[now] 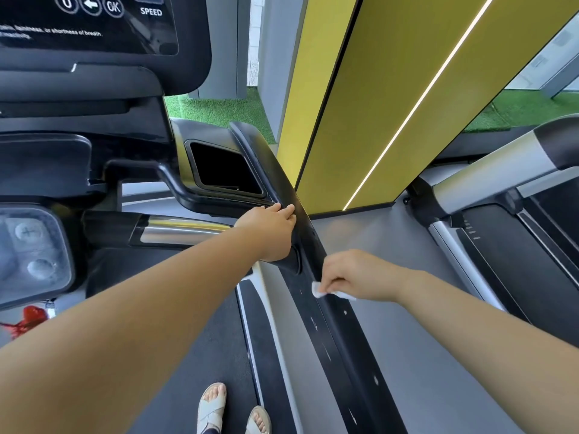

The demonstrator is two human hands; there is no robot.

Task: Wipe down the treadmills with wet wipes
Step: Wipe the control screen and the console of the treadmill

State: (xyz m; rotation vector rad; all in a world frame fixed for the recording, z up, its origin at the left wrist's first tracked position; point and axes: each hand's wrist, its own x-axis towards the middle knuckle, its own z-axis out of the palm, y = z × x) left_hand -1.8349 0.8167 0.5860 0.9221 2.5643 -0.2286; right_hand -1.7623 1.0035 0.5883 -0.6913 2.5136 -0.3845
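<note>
The right hand (347, 274) pinches a small white wet wipe (318, 289) in curled fingertips and presses it down onto the black side rail (340, 336) of the treadmill. The wipe sits just under the fingers, touching the rail.

Further up the same rail, the left hand (272, 233) rests on top with its fingers laid fairly straight over the edge, holding nothing. Whether the thumb hooks underneath is hidden.

Beyond the left hand's fingertips is a dark storage pocket (224, 167), and above that the console (94, 26). Well to the left of the left arm is a clear-covered button pad (31, 245) that looks hazy.

The job looks to be in the middle. This rail is the part in hand, with the wipe roughly midway along it and a long stretch running below the right hand. No wet sheen shows anywhere, so what has already been cleaned cannot be read. The console, the button pad and the pocket may still need a pass. A second treadmill (501, 170), out past the right hand, likely remains too.
</note>
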